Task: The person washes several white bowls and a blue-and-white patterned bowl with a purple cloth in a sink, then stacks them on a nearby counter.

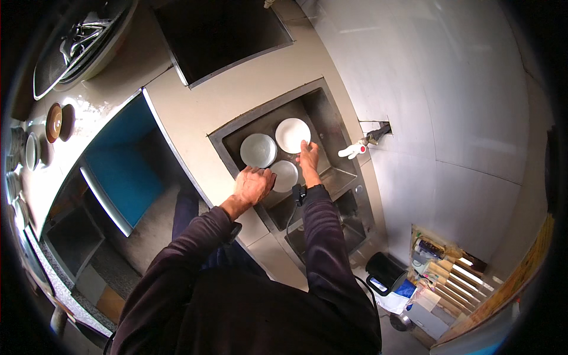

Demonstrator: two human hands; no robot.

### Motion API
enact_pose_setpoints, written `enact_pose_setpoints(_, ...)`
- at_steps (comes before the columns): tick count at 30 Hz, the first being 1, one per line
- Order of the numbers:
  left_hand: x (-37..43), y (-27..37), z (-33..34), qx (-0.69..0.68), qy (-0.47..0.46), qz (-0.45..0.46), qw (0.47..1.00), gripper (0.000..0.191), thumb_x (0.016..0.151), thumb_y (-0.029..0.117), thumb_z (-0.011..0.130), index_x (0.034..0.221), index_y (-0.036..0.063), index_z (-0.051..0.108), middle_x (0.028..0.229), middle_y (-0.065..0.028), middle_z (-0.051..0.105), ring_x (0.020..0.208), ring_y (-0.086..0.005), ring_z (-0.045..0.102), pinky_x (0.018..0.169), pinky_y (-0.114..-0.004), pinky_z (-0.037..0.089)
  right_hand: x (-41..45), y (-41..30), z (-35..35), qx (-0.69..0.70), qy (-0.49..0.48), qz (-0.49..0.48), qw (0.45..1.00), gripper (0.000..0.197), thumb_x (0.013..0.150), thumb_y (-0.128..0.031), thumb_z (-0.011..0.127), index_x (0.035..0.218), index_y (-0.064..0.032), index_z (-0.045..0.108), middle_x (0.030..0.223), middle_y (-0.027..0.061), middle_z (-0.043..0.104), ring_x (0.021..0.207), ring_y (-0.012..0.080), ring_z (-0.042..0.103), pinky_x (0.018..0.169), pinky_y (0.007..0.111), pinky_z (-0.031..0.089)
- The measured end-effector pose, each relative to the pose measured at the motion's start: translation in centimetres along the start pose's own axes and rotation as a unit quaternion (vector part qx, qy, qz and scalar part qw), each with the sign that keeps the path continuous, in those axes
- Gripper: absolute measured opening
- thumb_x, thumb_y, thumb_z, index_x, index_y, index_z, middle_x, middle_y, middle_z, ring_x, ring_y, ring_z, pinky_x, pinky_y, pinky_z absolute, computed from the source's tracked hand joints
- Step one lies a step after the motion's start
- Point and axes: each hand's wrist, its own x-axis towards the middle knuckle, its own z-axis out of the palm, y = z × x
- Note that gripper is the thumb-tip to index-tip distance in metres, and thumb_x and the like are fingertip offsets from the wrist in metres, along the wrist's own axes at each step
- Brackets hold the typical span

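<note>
Three round white dishes sit in a metal sink basin before me. My right hand (309, 160) has its thumb over the near rim of the right white dish (293, 134), with the fingers partly hidden beneath. My left hand (254, 185) is curled at the near edge of the left white dish (257, 150) and beside the lower white dish (285, 176). Its fingertips are hidden, so whether it grips a dish cannot be told. The metal sink (306, 111) surrounds all three dishes.
A white faucet (353, 151) juts from the wall at the right. A second basin (353, 211) adjoins the first. Beyond the sink is a dark recess (222, 35). A brown bowl (54, 123) and a basket of utensils (84, 44) stand left; a black kettle (385, 271) stands lower right.
</note>
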Motion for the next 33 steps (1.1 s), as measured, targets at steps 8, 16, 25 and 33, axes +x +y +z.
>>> enact_pose_setpoints(8, 1.3, 1.6, -0.5, -0.024, 0.032, 0.001, 0.999, 0.027, 0.098, 0.028, 0.064, 0.080, 0.0086, 0.061, 0.075, -0.0117, 0.072, 0.076, -0.0289, 0.071, 0.078, -0.041, 0.055, 1.6, 7.3, -5.8, -0.001, -0.032, 0.108, 0.994, 0.059, 0.101, -0.058, 0.055, 0.118, -0.0033, 0.068, 0.102, 0.0118, 0.074, 0.082, 0.0240, 0.071, 0.070, 0.039, 0.056)
enact_pose_setpoints(16, 1.0, 1.3, -0.5, -0.010, 0.009, -0.030, 0.999, 0.025, 0.097, 0.027, 0.065, 0.082, 0.0080, 0.063, 0.075, -0.0117, 0.072, 0.075, -0.0284, 0.071, 0.075, -0.041, 0.055, -1.9, 7.9, -3.5, -0.188, -0.221, 0.035, 0.956, 0.047, 0.094, -0.032, 0.074, 0.132, -0.0072, 0.064, 0.118, 0.0129, 0.072, 0.098, 0.0265, 0.072, 0.071, 0.042, 0.062)
enact_pose_setpoints(25, 1.3, 1.7, -1.1, -0.002, 0.035, -0.044, 0.998, 0.029, 0.100, 0.037, 0.063, 0.092, 0.0096, 0.063, 0.088, -0.0122, 0.063, 0.085, -0.0295, 0.070, 0.070, -0.042, 0.057, -3.6, 7.1, -4.5, -0.310, -0.118, -0.091, 0.939, 0.052, 0.090, -0.011, 0.061, 0.142, -0.0066, 0.052, 0.126, 0.0253, 0.068, 0.119, 0.0440, 0.065, 0.101, 0.047, 0.052)
enact_pose_setpoints(33, 1.5, 2.3, -1.2, -0.011, -0.028, -0.085, 0.996, 0.035, 0.106, 0.044, 0.056, 0.102, 0.0095, 0.060, 0.093, -0.0136, 0.062, 0.075, -0.0339, 0.071, 0.059, -0.045, 0.057, -7.3, 3.3, -6.8, -0.289, -0.142, -0.078, 0.943, 0.058, 0.088, -0.011, 0.065, 0.143, -0.0111, 0.049, 0.128, 0.0255, 0.066, 0.122, 0.0461, 0.062, 0.100, 0.052, 0.051)
